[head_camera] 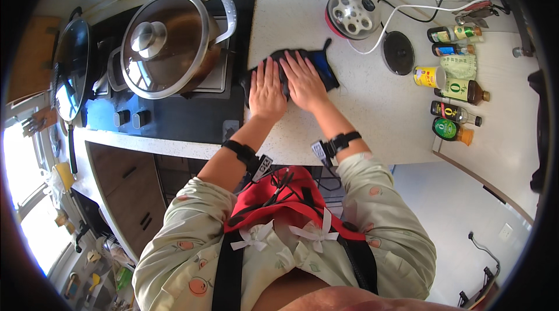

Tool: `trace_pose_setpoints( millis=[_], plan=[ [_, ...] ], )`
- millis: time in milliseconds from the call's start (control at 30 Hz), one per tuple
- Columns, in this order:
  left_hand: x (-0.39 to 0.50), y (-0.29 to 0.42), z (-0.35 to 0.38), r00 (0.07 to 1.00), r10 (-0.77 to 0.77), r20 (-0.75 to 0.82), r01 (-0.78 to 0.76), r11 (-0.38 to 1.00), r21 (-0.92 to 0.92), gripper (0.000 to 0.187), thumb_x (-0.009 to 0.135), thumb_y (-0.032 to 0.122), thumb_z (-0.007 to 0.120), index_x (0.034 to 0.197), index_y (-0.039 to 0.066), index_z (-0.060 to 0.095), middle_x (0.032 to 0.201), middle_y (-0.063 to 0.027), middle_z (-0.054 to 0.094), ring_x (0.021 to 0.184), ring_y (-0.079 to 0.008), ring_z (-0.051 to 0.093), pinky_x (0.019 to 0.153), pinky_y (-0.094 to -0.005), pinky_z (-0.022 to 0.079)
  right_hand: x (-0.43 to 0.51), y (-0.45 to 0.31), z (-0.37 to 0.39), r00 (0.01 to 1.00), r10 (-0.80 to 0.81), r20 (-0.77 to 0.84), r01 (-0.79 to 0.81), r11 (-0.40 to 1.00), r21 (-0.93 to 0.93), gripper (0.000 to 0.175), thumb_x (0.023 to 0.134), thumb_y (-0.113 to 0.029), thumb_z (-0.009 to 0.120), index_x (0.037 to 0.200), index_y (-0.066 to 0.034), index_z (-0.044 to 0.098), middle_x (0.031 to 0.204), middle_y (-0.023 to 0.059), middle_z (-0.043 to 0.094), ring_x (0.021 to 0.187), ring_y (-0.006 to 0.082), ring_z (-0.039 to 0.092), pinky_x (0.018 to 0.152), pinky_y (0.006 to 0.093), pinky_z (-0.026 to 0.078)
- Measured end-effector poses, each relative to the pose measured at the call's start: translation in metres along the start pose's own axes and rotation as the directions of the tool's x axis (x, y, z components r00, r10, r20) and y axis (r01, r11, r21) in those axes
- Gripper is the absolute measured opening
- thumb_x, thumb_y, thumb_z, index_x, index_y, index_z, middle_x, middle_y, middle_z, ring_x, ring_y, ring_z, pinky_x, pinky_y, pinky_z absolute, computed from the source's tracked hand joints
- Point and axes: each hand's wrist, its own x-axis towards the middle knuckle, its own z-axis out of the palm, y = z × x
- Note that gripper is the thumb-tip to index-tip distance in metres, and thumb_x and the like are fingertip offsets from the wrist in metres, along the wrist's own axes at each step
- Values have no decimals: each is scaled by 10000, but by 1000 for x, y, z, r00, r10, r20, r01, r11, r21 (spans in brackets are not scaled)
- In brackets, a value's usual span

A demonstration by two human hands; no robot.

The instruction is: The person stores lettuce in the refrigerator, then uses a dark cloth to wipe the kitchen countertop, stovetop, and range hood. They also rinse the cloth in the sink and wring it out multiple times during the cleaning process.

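Observation:
Both of my palms press flat on a black cloth (322,65) with a blue patch and a small loop at its upper right corner. It lies on the white speckled countertop (371,136), its left end at the edge of the black glass hob (196,119). My left hand (267,93) rests on the left part of the cloth, fingers straight and pointing away from me. Beside it, my right hand (304,82) lies on the middle, angled to the left. The fingertips come near each other. Neither hand grips the cloth, and much of it is hidden beneath them.
A large pot with a glass lid (174,45) stands on the hob, its handle near the cloth. A lidded frying pan (72,71) is further left. At the back right are an egg cooker (353,15), a white cord (412,6), a round black lid (398,52) and several bottles (463,91).

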Motion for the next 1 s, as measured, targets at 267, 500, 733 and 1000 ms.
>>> trace_pose_setpoints(
  millis=[267,500,733,1000],
  plan=[
    [87,11,17,958,-247,-146,269,951,153,782,838,262,534,1453,-69,184,1550,-204,144,1446,-347,98,1170,-450,48,111,67,-3,962,-270,-24,271,962,21,527,903,-171,526,1415,-151,404,1497,6,355,1403,214,276,1152,388,221],
    [227,-28,16,975,-19,-220,88,947,310,592,904,312,472,1441,93,358,1524,-71,303,1409,-364,217,1145,-490,163,190,104,18,933,194,-302,-208,978,-17,515,916,-226,499,1420,-174,404,1502,27,353,1411,264,248,1156,454,174],
    [274,-35,14,983,178,34,-180,977,112,560,935,270,444,1474,188,318,1541,-120,254,1417,-397,177,1146,-530,133,194,111,27,754,471,-459,-456,877,150,472,939,-240,430,1379,-73,448,1464,119,381,1367,395,267,1125,534,200],
    [172,-23,20,972,234,-16,-229,961,155,608,870,90,493,1450,201,352,1540,-29,265,1408,-330,241,1122,-538,217,99,70,20,885,307,-349,-316,948,34,577,854,-189,525,1377,20,399,1441,194,381,1350,433,290,1112,484,264]
  ],
)
